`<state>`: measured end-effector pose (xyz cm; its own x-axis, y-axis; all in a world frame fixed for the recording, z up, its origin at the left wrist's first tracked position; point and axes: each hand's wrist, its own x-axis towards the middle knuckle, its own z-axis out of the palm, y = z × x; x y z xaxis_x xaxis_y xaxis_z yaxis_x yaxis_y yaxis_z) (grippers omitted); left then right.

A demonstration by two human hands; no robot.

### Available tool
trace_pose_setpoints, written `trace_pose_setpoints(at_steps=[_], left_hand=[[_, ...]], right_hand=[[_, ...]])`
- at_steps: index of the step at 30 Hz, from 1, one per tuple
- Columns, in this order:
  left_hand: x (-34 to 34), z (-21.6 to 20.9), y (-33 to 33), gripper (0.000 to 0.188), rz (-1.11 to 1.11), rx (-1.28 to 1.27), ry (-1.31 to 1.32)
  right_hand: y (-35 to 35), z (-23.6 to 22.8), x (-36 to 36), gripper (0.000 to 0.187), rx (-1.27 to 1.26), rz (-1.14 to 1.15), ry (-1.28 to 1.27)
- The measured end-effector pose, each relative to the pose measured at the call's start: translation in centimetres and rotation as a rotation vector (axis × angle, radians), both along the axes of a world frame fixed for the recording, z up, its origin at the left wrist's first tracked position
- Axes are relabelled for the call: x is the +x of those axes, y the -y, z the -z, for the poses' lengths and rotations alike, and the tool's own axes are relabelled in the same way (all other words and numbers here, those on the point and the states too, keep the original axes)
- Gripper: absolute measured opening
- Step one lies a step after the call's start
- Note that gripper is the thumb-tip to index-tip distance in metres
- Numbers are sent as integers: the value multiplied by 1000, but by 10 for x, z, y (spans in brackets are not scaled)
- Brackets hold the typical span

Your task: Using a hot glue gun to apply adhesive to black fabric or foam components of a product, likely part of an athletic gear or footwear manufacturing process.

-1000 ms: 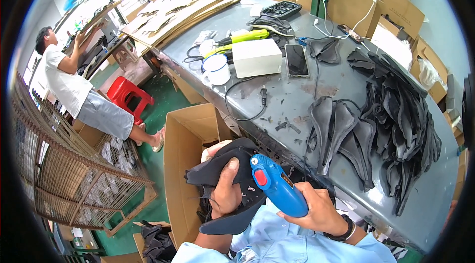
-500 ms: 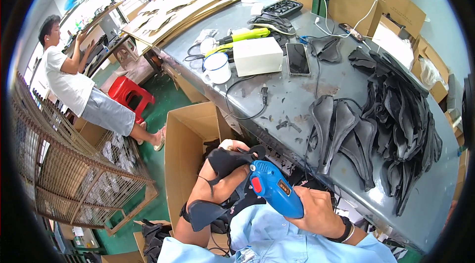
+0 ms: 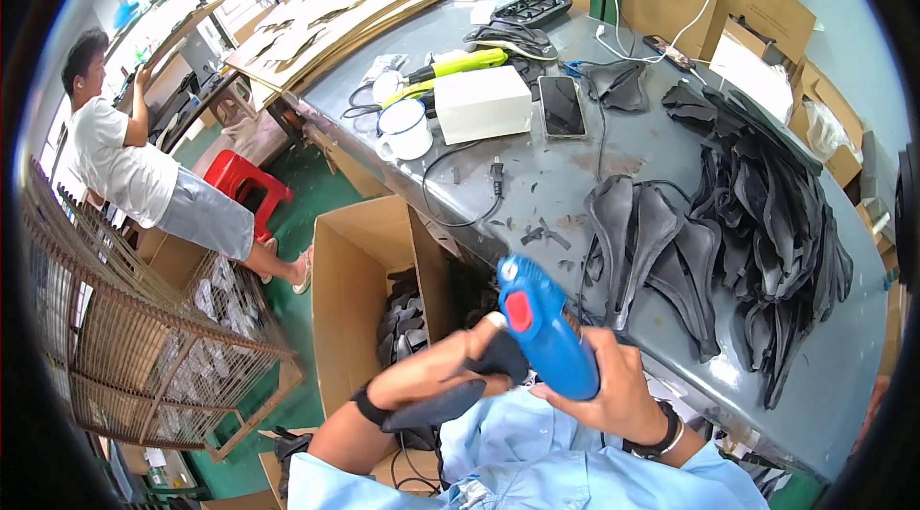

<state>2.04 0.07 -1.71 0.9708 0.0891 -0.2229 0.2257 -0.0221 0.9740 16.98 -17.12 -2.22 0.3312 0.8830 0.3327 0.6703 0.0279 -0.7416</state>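
My right hand (image 3: 613, 385) grips a blue handheld power tool (image 3: 551, 333) with a red button; its working end points away from me and its tip is hard to make out. My left hand (image 3: 436, 366), slightly blurred, holds a black saddle-shaped cover (image 3: 436, 406) below and left of the tool. Part of the cover shows past my fingers, close to the tool's body. On the table's right side lie several similar black covers (image 3: 652, 242) next to a large heap (image 3: 767, 213) of them.
An open cardboard box (image 3: 359, 242) with dark pieces inside stands left of the grey table (image 3: 546, 184). On the table are a white box (image 3: 484, 103), an enamel mug (image 3: 405, 129), a phone (image 3: 562, 107) and a cord. Beyond a wire cage (image 3: 144, 337) and red stool (image 3: 244, 186) stands a person (image 3: 125, 150).
The tool has tilted more upright and risen. My left hand has drawn the black cover lower, away from the box opening, which now shows its contents. The view has shifted slightly.
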Motion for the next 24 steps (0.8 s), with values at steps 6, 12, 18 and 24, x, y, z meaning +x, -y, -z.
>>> trace_pose_setpoints(at_steps=[6, 12, 18, 24], left_hand=[[9, 49, 21, 53, -22, -488, -19], [7, 68, 70, 68, -199, -537, 418], [35, 38, 59, 39, -927, -775, 576], [17, 32, 38, 40, -1182, -474, 816]], right_hand=[[-4, -1, 18, 55, -46, 104, -460], [-15, -12, 17, 45, 163, 269, -684], [-11, 22, 8, 60, 8, 252, -365], [0, 32, -7, 61, -30, 88, 34]])
